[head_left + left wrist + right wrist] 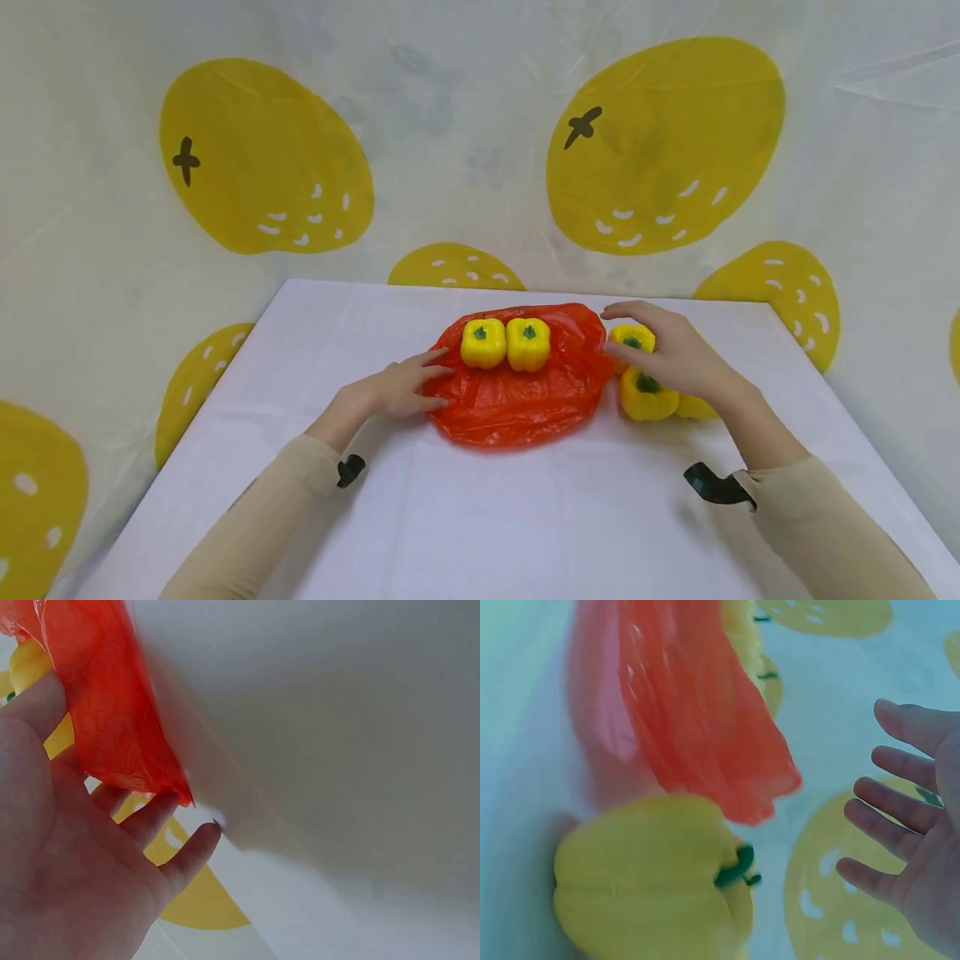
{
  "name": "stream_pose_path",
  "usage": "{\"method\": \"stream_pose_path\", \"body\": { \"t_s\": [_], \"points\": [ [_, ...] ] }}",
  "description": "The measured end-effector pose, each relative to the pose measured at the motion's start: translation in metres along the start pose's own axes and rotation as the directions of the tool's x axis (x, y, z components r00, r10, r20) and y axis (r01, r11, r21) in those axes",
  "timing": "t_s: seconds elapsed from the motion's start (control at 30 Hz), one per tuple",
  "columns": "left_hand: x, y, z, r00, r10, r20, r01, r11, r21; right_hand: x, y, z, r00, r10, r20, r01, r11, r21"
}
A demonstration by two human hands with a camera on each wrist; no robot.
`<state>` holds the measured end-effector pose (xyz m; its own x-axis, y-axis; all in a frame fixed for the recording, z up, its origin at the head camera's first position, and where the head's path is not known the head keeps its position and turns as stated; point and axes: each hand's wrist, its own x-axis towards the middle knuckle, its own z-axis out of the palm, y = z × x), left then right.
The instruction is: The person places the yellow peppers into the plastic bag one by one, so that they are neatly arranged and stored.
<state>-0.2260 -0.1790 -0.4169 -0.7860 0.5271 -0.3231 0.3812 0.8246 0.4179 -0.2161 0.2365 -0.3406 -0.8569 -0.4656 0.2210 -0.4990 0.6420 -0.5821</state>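
Note:
A red plastic bag (517, 408) lies spread on the table, with two yellow bell peppers (483, 350) side by side on top of it. My left hand (397, 389) is at the bag's left end, its spread fingers right at the red film (105, 712) in the left wrist view. Over on the other side, my right hand (678, 354) hovers above several more yellow peppers (647, 402), partly covering them. In the right wrist view its fingers (900, 802) are apart and hold nothing, with a pepper (645, 877) and the bag's end beside it.
The white table (480, 517) extends around the bag, its back edge meeting a pale curtain (465, 125) printed with large yellow fruit. Both sleeves carry a dark wrist piece (716, 485) that juts out above the table.

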Motion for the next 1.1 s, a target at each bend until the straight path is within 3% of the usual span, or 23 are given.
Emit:
{"method": "stream_pose_path", "body": {
  "t_s": [0.2,0.37,0.6,0.77,1.0,1.1],
  "points": [
    [0.0,0.0,0.0,1.0,0.003,0.003,-0.003,1.0,-0.006,-0.026,0.015,-0.018,0.986,0.14,-0.088,-0.141,0.99,-0.007],
    [0.0,-0.003,0.001,1.0,0.003,-0.005,-0.003,1.0,-0.004,-0.047,0.034,-0.027,0.974,0.172,-0.15,-0.173,0.985,0.005],
    [0.001,-0.003,0.002,1.0,0.015,-0.006,-0.015,1.0,0.004,-0.073,0.061,-0.034,0.959,0.227,-0.169,-0.226,0.974,0.025],
    [0.003,-0.003,0.002,1.0,0.015,-0.001,-0.015,1.0,0.007,-0.087,0.078,-0.036,0.959,0.254,-0.129,-0.248,0.967,0.054],
    [0.005,-0.005,0.003,1.0,0.014,-0.004,-0.014,1.0,0.013,-0.1,0.093,-0.037,0.959,0.282,0.037,-0.285,0.952,0.11],
    [0.006,-0.007,0.004,1.0,0.008,-0.003,-0.008,1.0,0.01,-0.102,0.097,-0.035,0.96,0.271,0.071,-0.278,0.952,0.125]
  ]
}}
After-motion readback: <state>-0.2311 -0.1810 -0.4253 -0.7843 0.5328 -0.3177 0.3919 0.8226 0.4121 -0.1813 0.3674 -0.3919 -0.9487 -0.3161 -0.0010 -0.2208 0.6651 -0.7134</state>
